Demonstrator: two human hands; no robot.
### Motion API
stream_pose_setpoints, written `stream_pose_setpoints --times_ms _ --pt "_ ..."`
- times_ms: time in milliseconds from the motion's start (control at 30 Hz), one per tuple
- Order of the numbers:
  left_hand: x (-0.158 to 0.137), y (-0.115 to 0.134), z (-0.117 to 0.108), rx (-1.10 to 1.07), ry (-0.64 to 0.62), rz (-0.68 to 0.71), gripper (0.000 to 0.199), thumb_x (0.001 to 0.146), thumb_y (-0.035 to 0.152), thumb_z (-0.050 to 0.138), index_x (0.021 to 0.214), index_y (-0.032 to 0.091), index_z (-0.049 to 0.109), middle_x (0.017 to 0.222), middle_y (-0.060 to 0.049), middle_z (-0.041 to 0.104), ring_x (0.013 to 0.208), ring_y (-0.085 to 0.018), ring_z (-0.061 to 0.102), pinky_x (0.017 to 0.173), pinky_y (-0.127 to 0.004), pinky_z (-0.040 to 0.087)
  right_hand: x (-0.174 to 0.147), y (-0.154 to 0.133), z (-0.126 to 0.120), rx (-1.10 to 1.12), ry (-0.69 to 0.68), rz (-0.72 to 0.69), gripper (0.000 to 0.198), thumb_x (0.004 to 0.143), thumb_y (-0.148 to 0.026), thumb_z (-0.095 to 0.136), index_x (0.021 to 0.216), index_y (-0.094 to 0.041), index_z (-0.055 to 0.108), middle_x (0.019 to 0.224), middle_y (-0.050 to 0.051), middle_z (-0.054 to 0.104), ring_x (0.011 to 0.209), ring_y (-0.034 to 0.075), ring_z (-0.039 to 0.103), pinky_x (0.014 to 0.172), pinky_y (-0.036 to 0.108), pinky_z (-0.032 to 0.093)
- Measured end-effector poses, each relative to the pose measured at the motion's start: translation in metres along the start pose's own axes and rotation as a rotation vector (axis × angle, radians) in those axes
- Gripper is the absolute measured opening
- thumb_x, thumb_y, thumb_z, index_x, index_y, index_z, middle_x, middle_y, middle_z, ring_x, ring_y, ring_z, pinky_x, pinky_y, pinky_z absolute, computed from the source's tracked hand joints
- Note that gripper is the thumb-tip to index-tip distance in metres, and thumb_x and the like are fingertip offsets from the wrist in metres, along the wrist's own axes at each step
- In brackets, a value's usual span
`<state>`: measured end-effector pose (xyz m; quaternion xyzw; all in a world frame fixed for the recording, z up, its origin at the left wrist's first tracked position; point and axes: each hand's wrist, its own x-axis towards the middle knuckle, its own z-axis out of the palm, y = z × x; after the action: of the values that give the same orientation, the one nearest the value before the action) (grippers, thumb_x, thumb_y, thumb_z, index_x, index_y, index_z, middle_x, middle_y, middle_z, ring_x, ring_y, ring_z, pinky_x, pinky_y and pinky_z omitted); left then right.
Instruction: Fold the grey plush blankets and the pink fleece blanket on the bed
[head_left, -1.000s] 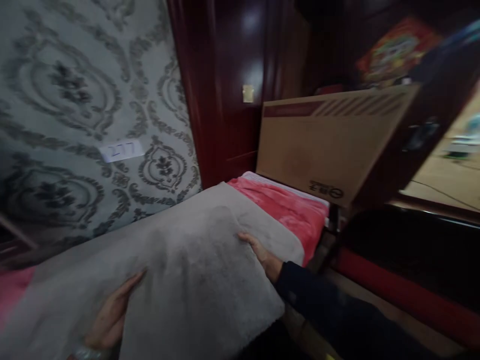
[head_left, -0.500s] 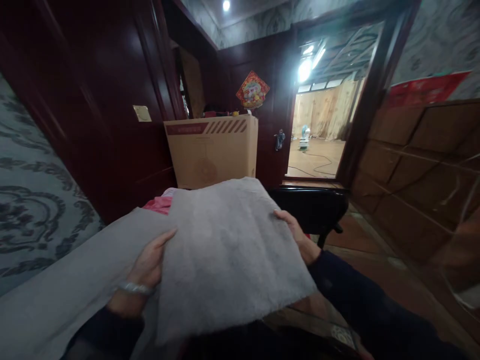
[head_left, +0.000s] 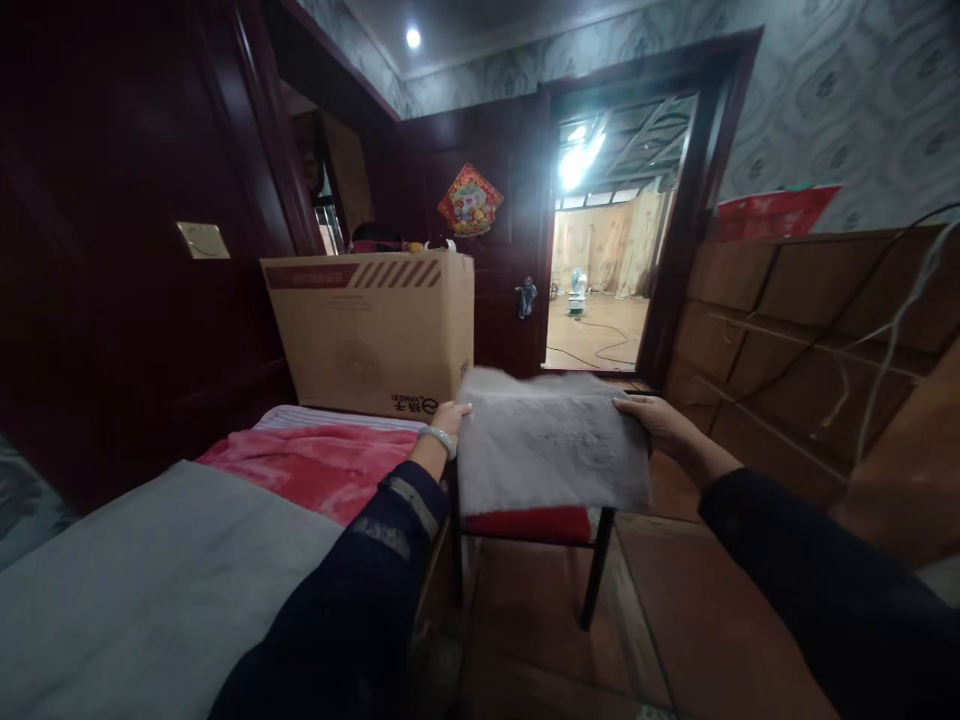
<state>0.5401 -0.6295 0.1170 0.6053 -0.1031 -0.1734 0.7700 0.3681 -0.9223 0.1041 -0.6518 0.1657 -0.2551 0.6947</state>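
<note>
A grey, slightly fuzzy sheet of cloth (head_left: 551,450) is stretched between my two hands at arm's length. My left hand (head_left: 452,418), with a pale bangle at the wrist, pinches its left edge. At the opposite edge, my right hand (head_left: 656,420) grips the cloth between thumb and fingers. Behind and below the cloth stands a chair with a red seat (head_left: 529,524); the cloth hides its backrest. Whether the cloth touches the chair, I cannot tell.
To the left lies a grey sheet (head_left: 172,580) beside a pink blanket (head_left: 322,460). A large cardboard box (head_left: 367,340) stands behind them. Stacked brown boxes (head_left: 810,340) line the right side, with loose cables hanging. An open doorway (head_left: 600,250) leads into a lit room.
Both hands have carried the grey cloth forward and to the right, away from the grey sheet, to over the chair. The view has shifted, showing more of the floor and pink blanket.
</note>
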Motion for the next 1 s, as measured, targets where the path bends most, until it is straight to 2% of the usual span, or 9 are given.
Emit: stream_pose_setpoints --times_ms 100,267,433,533,667,733,800,900,1000 --pt "0.013 -0.015 -0.002 0.058 0.011 0.023 0.018 0.064 0.016 0.083 0.07 0.014 0.067 0.061 -0.006 0.068 0.074 -0.023 0.071 0.077 -0.034 0.056 0.006 0.013 -0.011 -0.129 0.026 0.002 0.031 0.063 -0.04 0.085 0.062 -0.017 0.064 0.053 0.001 0.06 0.047 0.014 0.05 0.044 0.025 0.035" --pt "0.022 -0.012 -0.009 0.21 -0.011 0.09 0.018 0.063 0.02 0.084 0.069 0.014 0.069 0.066 -0.006 0.07 0.065 -0.018 0.064 0.066 -0.03 0.05 0.01 0.017 -0.021 -0.324 0.099 -0.082 0.026 0.068 -0.041 0.076 0.069 -0.017 0.069 0.062 0.002 0.064 0.054 0.015 0.054 0.05 0.025 0.035" --pt "0.029 -0.009 -0.003 0.437 0.036 0.148 0.026 0.061 0.025 0.083 0.054 0.015 0.061 0.052 0.001 0.057 0.054 -0.012 0.05 0.054 -0.025 0.037 0.02 0.015 -0.031 -0.797 0.228 -0.235 0.019 0.075 -0.037 0.07 0.071 -0.018 0.073 0.074 0.008 0.073 0.076 0.025 0.067 0.06 0.029 0.04" --pt "0.026 -0.007 -0.004 0.564 0.066 0.172 0.028 0.064 0.03 0.08 0.053 0.016 0.058 0.051 0.004 0.052 0.054 -0.012 0.048 0.053 -0.024 0.034 0.018 0.015 -0.033 -0.997 0.224 -0.233 0.025 0.083 -0.038 0.063 0.08 -0.017 0.076 0.085 0.013 0.076 0.087 0.029 0.07 0.068 0.031 0.045" --pt "0.013 0.001 -0.009 0.715 0.137 0.181 0.023 0.076 0.034 0.073 0.067 0.014 0.065 0.061 -0.001 0.058 0.067 -0.018 0.058 0.06 -0.027 0.042 0.002 0.012 -0.03 -1.152 0.264 -0.252 0.038 0.092 -0.041 0.053 0.106 -0.014 0.076 0.097 0.015 0.075 0.092 0.031 0.069 0.075 0.035 0.05" --pt "0.002 0.006 -0.005 0.823 0.225 0.237 0.021 0.083 0.034 0.067 0.086 0.013 0.07 0.08 -0.008 0.066 0.083 -0.023 0.064 0.071 -0.031 0.048 -0.008 0.009 -0.023 -1.215 0.316 -0.428 0.043 0.095 -0.043 0.05 0.117 -0.014 0.072 0.107 0.017 0.073 0.102 0.034 0.066 0.082 0.04 0.051" --pt "-0.011 0.008 0.004 1.058 0.292 0.449 0.031 0.089 0.036 0.062 0.109 0.013 0.069 0.109 -0.015 0.068 0.104 -0.028 0.064 0.088 -0.037 0.05 -0.015 0.006 -0.012 -1.267 0.286 -0.682 0.047 0.096 -0.047 0.049 0.125 -0.015 0.069 0.12 0.018 0.068 0.114 0.035 0.06 0.093 0.046 0.049" --pt "-0.025 0.004 0.025 1.497 0.084 0.882 0.054 0.093 0.047 0.06 0.138 0.016 0.057 0.142 -0.017 0.057 0.133 -0.033 0.051 0.113 -0.048 0.039 -0.016 0.007 0.008 -1.358 0.075 -0.949 0.06 0.095 -0.059 0.053 0.14 -0.021 0.059 0.138 0.016 0.061 0.13 0.037 0.05 0.107 0.053 0.039" --pt "-0.025 -0.005 0.042 1.701 -0.248 0.989 0.074 0.089 0.06 0.063 0.151 0.023 0.046 0.156 -0.014 0.048 0.147 -0.036 0.036 0.122 -0.059 0.024 -0.008 0.015 0.02 -1.432 -0.107 -0.968 0.074 0.091 -0.071 0.054 0.147 -0.022 0.053 0.141 0.015 0.06 0.13 0.038 0.051 0.108 0.055 0.037"
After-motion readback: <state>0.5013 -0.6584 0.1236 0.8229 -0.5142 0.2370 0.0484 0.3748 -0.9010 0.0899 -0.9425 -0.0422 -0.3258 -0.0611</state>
